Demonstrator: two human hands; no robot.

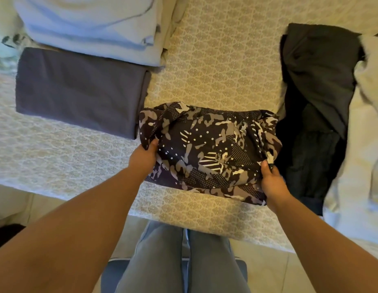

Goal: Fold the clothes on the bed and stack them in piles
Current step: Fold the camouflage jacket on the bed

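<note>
Nearest the camera, the patterned garment [209, 151] is held at the near edge of the bed [215, 66], partly folded and still rumpled. Its left end is gripped by the left hand [144, 158], thumb on top and fingers tucked under the cloth; its right end is pinched by the right hand [272, 182], a bunch of fabric caught between thumb and fingers.

The step in hand is judged to be squaring this fold. It is best done if both ends are drawn apart evenly so the creases are pulled out, the edges are lined up, and the bundle is laid flat before it is pressed smooth.

Just beside it on the right, a dark unfolded garment [317, 98] is sprawled, with pale cloth [369, 85] beyond. Farther off on the left, a folded grey piece [80, 89] is laid flat, and behind it a folded pale blue stack [88, 26] is set; either may serve as a pile.
</note>
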